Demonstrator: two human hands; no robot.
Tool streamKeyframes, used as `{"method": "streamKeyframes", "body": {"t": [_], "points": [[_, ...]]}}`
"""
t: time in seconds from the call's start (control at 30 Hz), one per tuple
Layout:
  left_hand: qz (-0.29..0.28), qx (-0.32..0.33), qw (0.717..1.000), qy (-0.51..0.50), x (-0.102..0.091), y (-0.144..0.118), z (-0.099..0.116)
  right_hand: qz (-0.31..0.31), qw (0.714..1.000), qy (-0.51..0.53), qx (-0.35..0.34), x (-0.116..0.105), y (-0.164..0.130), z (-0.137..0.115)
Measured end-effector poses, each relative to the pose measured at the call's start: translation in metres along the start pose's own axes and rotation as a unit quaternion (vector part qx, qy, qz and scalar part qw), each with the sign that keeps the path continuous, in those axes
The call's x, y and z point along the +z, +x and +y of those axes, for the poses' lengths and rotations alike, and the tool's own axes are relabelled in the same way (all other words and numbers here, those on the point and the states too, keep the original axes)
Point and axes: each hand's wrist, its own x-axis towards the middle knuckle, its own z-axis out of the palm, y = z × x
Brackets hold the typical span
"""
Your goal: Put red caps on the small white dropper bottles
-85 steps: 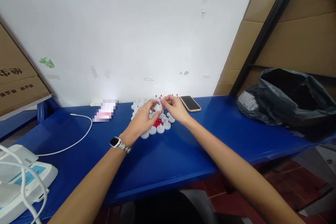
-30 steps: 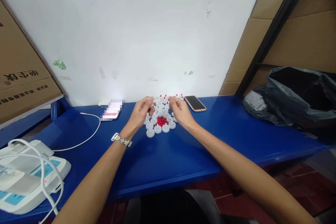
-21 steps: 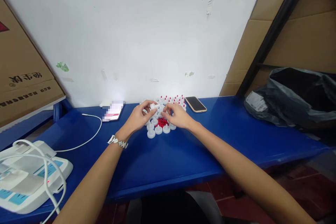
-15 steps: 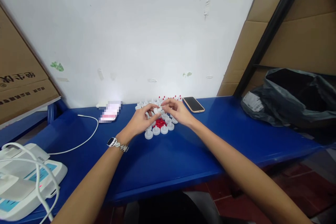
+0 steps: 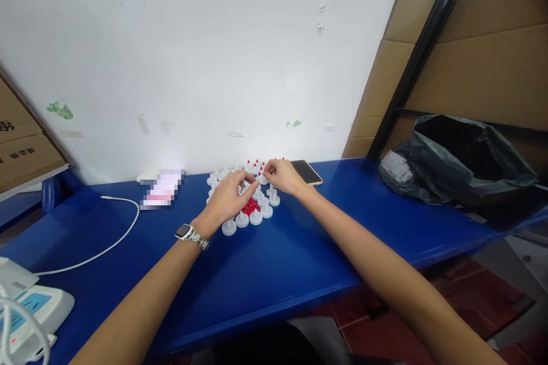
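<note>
At a blue counter (image 5: pixel 274 262), the left hand (image 5: pixel 226 199) and right hand (image 5: pixel 282 175) each pinch small pieces over white caps (image 5: pixel 248 218); light, steady fingertip grips look best.

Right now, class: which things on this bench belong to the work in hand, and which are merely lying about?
In use:
left hand
right hand
white caps
red tips pile
red-tipped caps

Lying about:
phone
white cable
black bag
cardboard
white device
</note>
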Motion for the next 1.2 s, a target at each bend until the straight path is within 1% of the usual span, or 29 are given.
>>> {"method": "streamKeyframes", "body": {"t": [0.1, 0.2, 0.37, 0.53, 0.6, 0.73, 0.87, 0.97, 1.07, 1.2], "points": [[-0.007, -0.001, 1.000, 0.008, 0.002, -0.005, -0.003, -0.033, 0.998, -0.061, 0.005, 0.003, 0.007, -0.002], [-0.015, -0.005, 1.000, 0.012, 0.001, -0.009, -0.007, -0.062, 0.994, -0.092, 0.013, 0.002, 0.010, -0.004], [-0.021, -0.004, 1.000, 0.019, 0.000, -0.011, -0.009, -0.095, 0.989, -0.113, 0.019, 0.000, 0.012, -0.007], [-0.021, 0.009, 0.999, 0.028, 0.001, -0.011, -0.007, -0.126, 0.984, -0.125, 0.034, 0.002, 0.014, -0.010], [-0.021, 0.014, 0.999, 0.033, 0.001, -0.011, -0.007, -0.120, 0.985, -0.121, 0.041, 0.002, 0.013, -0.010], [-0.019, 0.018, 0.999, 0.035, 0.000, -0.012, -0.009, -0.085, 0.989, -0.120, 0.034, -0.006, 0.003, -0.007], [-0.016, 0.027, 0.999, 0.034, 0.001, -0.011, -0.009, -0.118, 0.991, -0.066, 0.023, -0.014, -0.008, -0.005], [-0.012, 0.032, 0.999, 0.032, 0.002, -0.011, -0.008, -0.102, 0.994, -0.021, 0.024, -0.015, -0.011, -0.004], [-0.015, 0.030, 0.999, 0.032, 0.002, -0.011, -0.008, -0.077, 0.997, -0.020, 0.023, -0.014, -0.011, -0.001], [-0.016, 0.029, 0.999, 0.026, 0.001, -0.012, -0.007, -0.088, 0.995, -0.036, 0.007, -0.016, -0.015, 0.006]]}}
